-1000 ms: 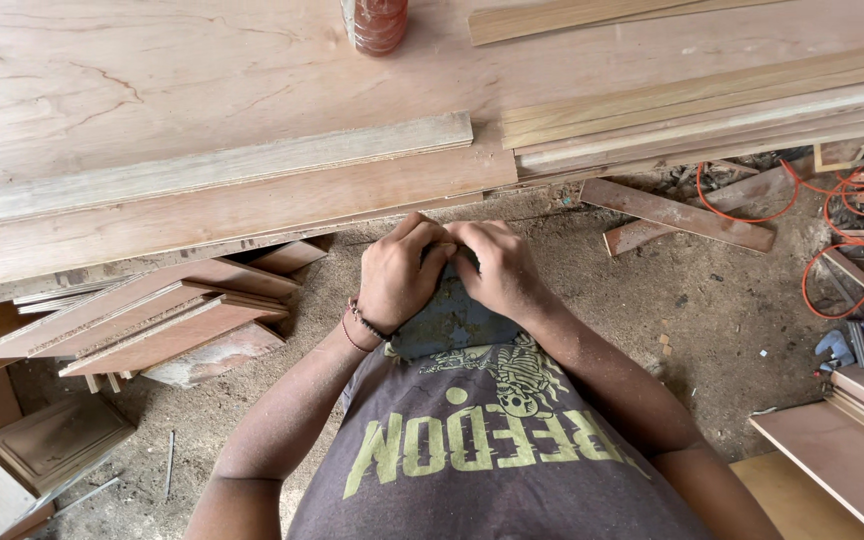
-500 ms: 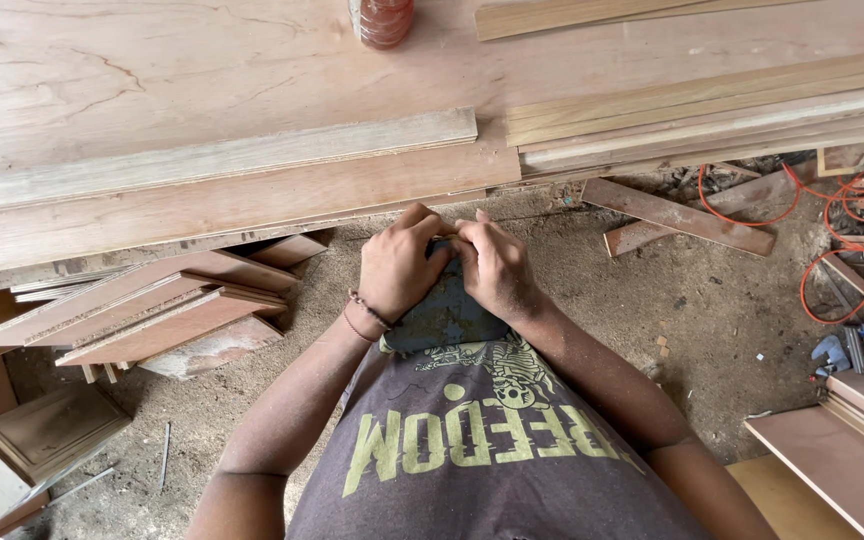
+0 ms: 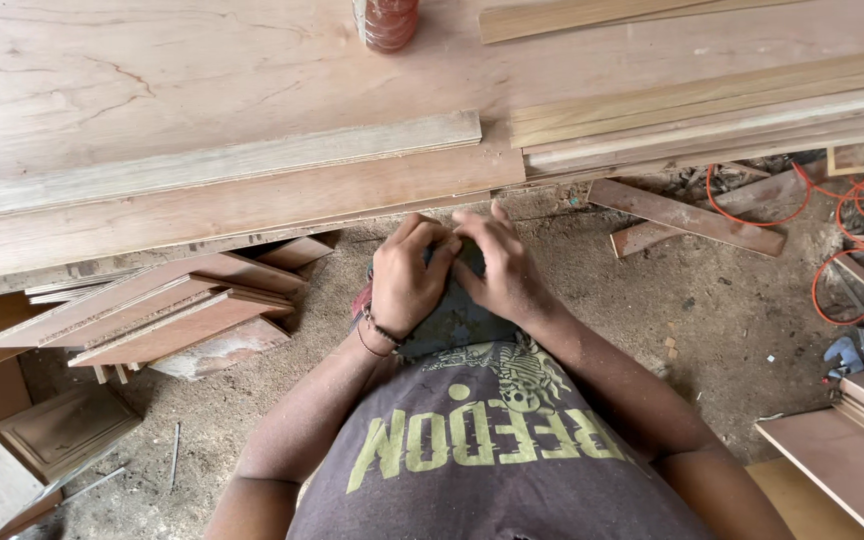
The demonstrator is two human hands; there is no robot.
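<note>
Woodworking shop: stacked planks (image 3: 652, 110), sawdust floor (image 3: 732, 320).

I count two hands of mine, my left hand (image 3: 407, 285) and my right hand (image 3: 502, 270), closed together on one dark folded thing (image 3: 457, 318). On my left wrist sits one beaded bracelet (image 3: 380, 330). At the desk's (image 3: 152, 90) far edge stands one reddish jar (image 3: 385, 22). On the floor (image 3: 732, 320) by the desk's right end lie two loose wooden offcuts (image 3: 687, 215) and one orange cable (image 3: 832, 200), looped.
</note>
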